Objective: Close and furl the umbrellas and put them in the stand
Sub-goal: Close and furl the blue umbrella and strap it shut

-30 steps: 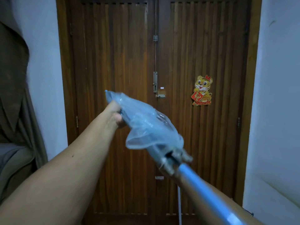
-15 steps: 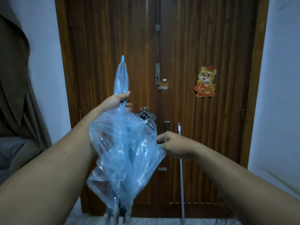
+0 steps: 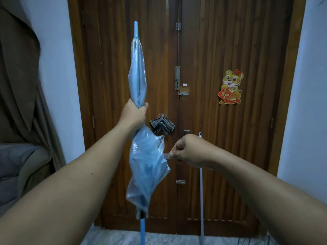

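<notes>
A closed umbrella [image 3: 138, 80] with a clear bluish canopy and a blue shaft stands upright in front of me, tip up. My left hand [image 3: 133, 114] grips it around the middle, squeezing the canopy against the shaft. Below that grip the plastic bulges loose. My right hand [image 3: 186, 150] pinches the umbrella's clear closing strap [image 3: 168, 155], pulled out to the right of the canopy. No umbrella stand is in view.
A brown wooden double door [image 3: 203, 50] fills the background, with a tiger sticker [image 3: 231, 87]. A small dark striped folded umbrella [image 3: 161, 125] hangs on the door. A white stick [image 3: 201, 200] leans against it. A sofa [image 3: 19, 170] and curtain [image 3: 19, 68] stand at left.
The umbrella has swung from pointing away to upright. My left hand has squeezed the canopy tighter, and my right hand has taken hold of the strap.
</notes>
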